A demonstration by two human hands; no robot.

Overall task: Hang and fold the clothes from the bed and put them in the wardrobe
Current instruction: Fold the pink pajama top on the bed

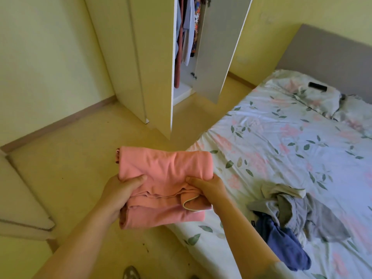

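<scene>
Both hands are gripping the folded pink garment, left hand and right hand each pinching its near edge, holding it above the floor beside the bed. Grey and blue clothes are lying on the bed; the wardrobe is standing open ahead.

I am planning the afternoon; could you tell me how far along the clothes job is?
Done: clothes hang in the open wardrobe. In hand: the left hand and right hand grip a folded pink garment. Left: a pile of grey and blue clothes on the bed.
</scene>
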